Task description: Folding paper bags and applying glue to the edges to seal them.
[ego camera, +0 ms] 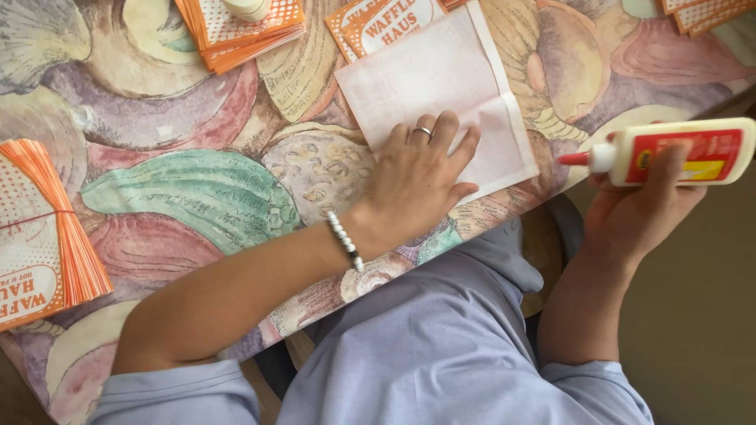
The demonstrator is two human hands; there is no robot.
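The left hand (417,177) lies spread, pressing the thin, floppy sheet (437,86) flat on the surface (197,197); the right hand (638,208) grips a light, rigid glue bottle (677,153) around its body.

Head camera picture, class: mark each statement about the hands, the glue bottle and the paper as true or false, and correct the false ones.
1. The left hand lies flat on the pale folded paper sheet. True.
2. The right hand holds a pair of scissors. False: it holds a white glue bottle with a red label.
3. The glue bottle's red nozzle points toward the paper sheet. True.
4. The left wrist is bare. False: it wears a beaded bracelet.
5. The stack of orange paper bags at the picture's left edge lies under the left hand. False: it lies apart on the patterned tablecloth.
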